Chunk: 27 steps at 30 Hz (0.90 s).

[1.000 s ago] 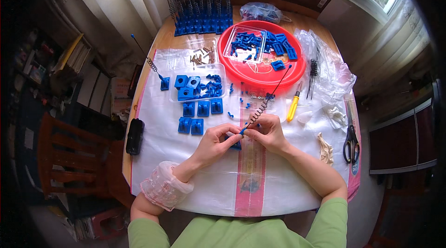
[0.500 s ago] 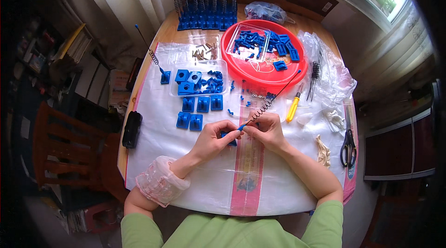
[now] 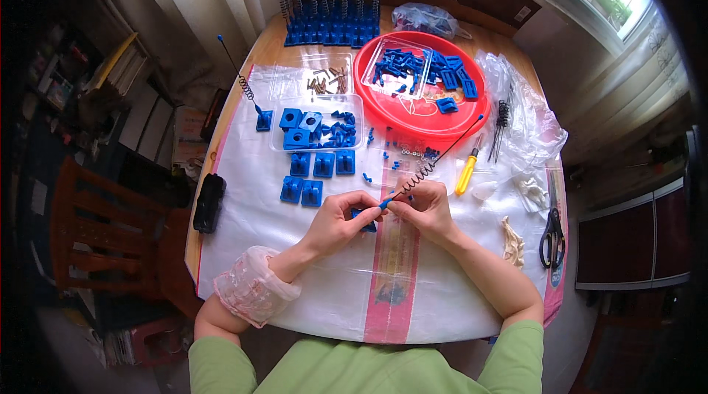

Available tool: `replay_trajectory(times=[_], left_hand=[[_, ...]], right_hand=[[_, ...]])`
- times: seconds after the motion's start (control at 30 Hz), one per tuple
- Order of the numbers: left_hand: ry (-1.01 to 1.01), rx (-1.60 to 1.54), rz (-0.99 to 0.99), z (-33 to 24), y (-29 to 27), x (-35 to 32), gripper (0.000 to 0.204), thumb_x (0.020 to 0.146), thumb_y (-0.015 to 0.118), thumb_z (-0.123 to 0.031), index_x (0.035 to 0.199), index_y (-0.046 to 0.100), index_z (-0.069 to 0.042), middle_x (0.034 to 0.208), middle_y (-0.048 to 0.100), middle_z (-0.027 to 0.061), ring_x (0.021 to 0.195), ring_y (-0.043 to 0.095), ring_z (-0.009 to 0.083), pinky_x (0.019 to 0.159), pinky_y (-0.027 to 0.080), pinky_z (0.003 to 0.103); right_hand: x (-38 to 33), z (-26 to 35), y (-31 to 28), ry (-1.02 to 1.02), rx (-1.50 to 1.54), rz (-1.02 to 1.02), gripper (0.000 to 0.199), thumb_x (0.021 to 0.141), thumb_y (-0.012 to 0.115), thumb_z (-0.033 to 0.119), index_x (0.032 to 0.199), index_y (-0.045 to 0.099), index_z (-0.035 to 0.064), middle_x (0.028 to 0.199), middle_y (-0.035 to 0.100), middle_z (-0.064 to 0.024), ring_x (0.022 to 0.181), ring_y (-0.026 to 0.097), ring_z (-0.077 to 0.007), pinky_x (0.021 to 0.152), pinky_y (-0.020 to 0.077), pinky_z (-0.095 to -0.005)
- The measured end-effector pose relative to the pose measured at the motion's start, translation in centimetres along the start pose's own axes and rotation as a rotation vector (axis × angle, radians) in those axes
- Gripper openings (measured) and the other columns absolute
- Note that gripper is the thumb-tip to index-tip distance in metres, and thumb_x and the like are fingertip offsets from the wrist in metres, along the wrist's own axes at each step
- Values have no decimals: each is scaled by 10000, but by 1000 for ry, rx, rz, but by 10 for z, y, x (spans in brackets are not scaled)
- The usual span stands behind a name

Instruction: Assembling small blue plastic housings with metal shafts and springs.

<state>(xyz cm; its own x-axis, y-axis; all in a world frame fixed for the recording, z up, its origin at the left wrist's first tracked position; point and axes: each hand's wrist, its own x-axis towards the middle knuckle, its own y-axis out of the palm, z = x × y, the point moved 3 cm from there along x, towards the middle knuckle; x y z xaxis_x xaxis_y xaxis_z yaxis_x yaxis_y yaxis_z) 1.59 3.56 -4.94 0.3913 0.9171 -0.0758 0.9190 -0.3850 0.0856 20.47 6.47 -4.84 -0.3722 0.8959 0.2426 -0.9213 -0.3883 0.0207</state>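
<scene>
In front of me, both hands are closed together near the middle of the table. My left hand (image 3: 335,223) grips a blue plastic base (image 3: 366,224), mostly covered by the fingers. Thumb and forefinger of my right hand (image 3: 426,211) pinch the blue joint (image 3: 384,204) at the lower end of a black spring rod (image 3: 417,175). The rod slants up to the right and ends in a small blue tip. Left of my hands stand several blue square bases (image 3: 312,192) in two rows. A finished-looking spring rod on a base (image 3: 263,120) stands upright further left.
A clear tub (image 3: 354,144) holds blue parts; behind it lies a tray of brass-coloured pins (image 3: 321,85). A red basin (image 3: 413,125) contains more blue pieces. On the right are a yellow screwdriver (image 3: 465,175), black springs (image 3: 503,115), and scissors (image 3: 552,239). Assembled spring rods (image 3: 332,31) crowd the back.
The view has shifted very slightly. Both hands keep the same hold on the base and spring rod, with hardly any movement.
</scene>
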Motion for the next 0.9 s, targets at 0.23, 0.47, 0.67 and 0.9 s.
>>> replay_trajectory(times=[0.23,0.47,0.67,0.9], left_hand=[[-7,-29,13,3,-1,1,173,962,661,-171,1046,711,-27,929,719,5,826,638,44,651,494,191],[-43,-59,27,5,-2,1,178,961,665,-194,1036,714,-40,926,721,-5,830,635,40,633,472,185],[-124,-62,43,-2,-2,0,159,972,645,-149,1041,701,-16,968,716,35,905,651,78,780,505,219],[-90,-129,77,3,-3,2,175,976,636,-157,1046,705,-12,970,723,52,903,663,100,823,514,247]], right_hand=[[1,6,1,-14,-22,6,24,809,750,5,826,742,-10,694,629,-14,626,489,-63,545,343,-248],[1,8,3,5,25,7,20,824,747,5,821,736,-11,689,612,-3,635,490,-57,549,339,-240],[0,0,0,33,34,4,35,823,754,9,812,730,-13,689,606,-3,633,488,-56,550,343,-241],[0,-3,0,-17,-1,7,60,818,767,18,799,721,-15,687,610,-5,624,490,-53,541,348,-242]])
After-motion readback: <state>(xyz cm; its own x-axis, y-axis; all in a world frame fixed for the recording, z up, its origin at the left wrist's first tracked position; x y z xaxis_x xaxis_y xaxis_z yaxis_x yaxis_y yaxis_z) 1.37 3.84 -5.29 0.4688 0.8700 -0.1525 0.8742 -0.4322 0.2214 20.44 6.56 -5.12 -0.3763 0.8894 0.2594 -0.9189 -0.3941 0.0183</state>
